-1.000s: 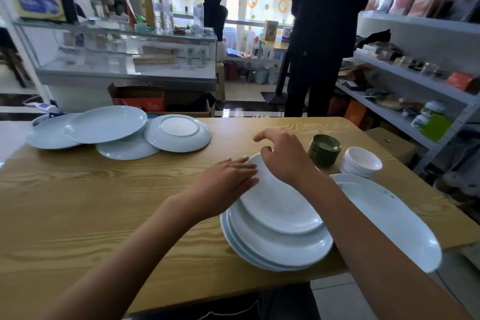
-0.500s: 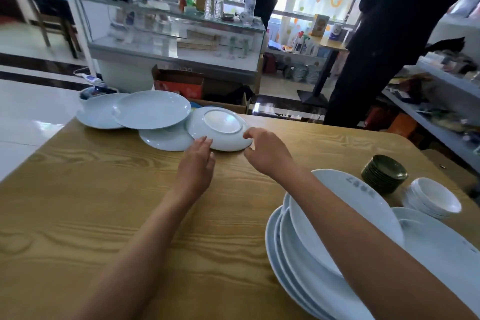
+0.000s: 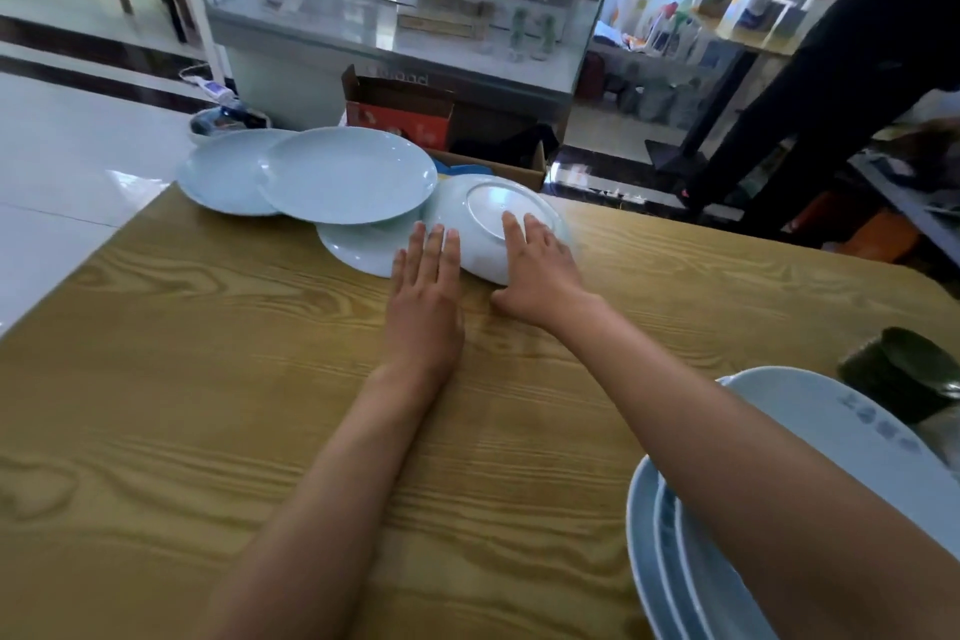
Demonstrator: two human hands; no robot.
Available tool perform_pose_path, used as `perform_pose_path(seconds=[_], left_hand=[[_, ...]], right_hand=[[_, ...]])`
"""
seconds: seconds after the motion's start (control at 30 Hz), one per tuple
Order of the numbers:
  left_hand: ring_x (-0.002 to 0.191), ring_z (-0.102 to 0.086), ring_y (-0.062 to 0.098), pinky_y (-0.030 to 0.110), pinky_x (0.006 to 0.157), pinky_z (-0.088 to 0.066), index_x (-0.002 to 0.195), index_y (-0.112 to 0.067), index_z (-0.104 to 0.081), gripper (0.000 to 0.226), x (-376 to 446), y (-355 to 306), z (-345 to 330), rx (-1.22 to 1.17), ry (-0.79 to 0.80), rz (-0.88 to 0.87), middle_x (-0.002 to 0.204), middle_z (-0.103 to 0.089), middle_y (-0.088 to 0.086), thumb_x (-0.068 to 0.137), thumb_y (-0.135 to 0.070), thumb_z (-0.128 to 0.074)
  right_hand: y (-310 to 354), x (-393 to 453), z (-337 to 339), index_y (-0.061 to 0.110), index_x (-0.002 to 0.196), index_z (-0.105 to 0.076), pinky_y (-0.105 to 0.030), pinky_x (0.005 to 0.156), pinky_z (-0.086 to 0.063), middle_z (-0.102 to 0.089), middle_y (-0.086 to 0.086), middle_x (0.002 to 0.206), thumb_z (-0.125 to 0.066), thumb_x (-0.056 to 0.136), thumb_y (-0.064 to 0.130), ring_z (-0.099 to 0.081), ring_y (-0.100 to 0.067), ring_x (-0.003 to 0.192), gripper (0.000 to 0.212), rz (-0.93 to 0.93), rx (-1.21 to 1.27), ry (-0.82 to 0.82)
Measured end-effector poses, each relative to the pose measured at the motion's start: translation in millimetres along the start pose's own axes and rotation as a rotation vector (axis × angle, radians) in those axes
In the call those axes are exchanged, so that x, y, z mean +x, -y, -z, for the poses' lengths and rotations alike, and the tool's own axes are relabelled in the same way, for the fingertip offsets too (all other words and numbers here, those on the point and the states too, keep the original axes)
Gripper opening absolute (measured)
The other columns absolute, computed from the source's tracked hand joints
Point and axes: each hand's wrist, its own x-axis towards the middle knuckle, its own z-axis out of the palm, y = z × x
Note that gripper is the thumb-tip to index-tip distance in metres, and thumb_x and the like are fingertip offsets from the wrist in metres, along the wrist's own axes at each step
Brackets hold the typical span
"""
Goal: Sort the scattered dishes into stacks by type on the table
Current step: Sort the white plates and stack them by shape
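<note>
An upside-down pale plate lies at the far edge of the wooden table. My right hand rests on its near rim, fingers on top and thumb at the table under the edge. My left hand lies flat, fingertips touching that plate's left rim and the plate beside it. Two more pale plates overlap further left. A stack of oval plates sits at the near right, partly hidden by my right forearm.
A stack of dark green saucers stands at the right edge. Beyond the table are an open cardboard box, a glass display counter and a person in black at the right.
Both hands left the oval stack and reached forward to the far plates. My right hand now lies on the upside-down plate and my left touches its rim. The camera moved closer.
</note>
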Motion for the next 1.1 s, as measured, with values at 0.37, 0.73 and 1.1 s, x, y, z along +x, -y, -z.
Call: perform_pose_path(seconds=[0.37, 0.73, 1.1], left_hand=[[0.147, -0.01, 0.029, 0.044, 0.12, -0.011, 0.147, 0.0, -0.027, 0.069, 1.6, -0.7, -0.2, 0.016, 0.0, -0.021, 0.155, -0.025, 0.018, 0.082, 0.004, -0.047], [0.148, -0.006, 0.029, 0.046, 0.12, -0.012, 0.149, 0.001, -0.01, 0.081, -4.0, -20.6, 9.8, 0.029, -0.074, -0.157, 0.157, -0.014, 0.02, 0.077, 0.003, -0.045], [0.148, -0.005, 0.027, 0.052, 0.117, -0.021, 0.15, -0.002, -0.012, 0.08, -28.9, -61.3, 32.7, 0.034, -0.008, -0.247, 0.158, -0.01, 0.015, 0.078, -0.002, -0.048]], right_hand=[[10.4, 12.8, -10.3, 0.003, 0.15, -0.015, -0.052, 0.108, -0.037, -0.028, -0.03, 0.15, -0.054, 0.091, 0.033, -0.032, -0.041, 0.138, 0.077, 0.063, -0.244, -0.047], [-13.1, -12.4, 32.2, -0.005, 0.137, -0.034, -0.039, 0.082, -0.051, -0.057, -0.021, 0.124, -0.042, 0.095, -0.001, -0.06, -0.033, 0.109, 0.043, 0.078, -0.301, -0.329], [-67.1, -73.5, 84.0, 0.005, 0.115, -0.054, -0.03, 0.06, -0.036, -0.065, -0.013, 0.091, -0.044, 0.082, -0.007, -0.062, -0.034, 0.078, 0.036, -0.016, 0.199, -0.565]])
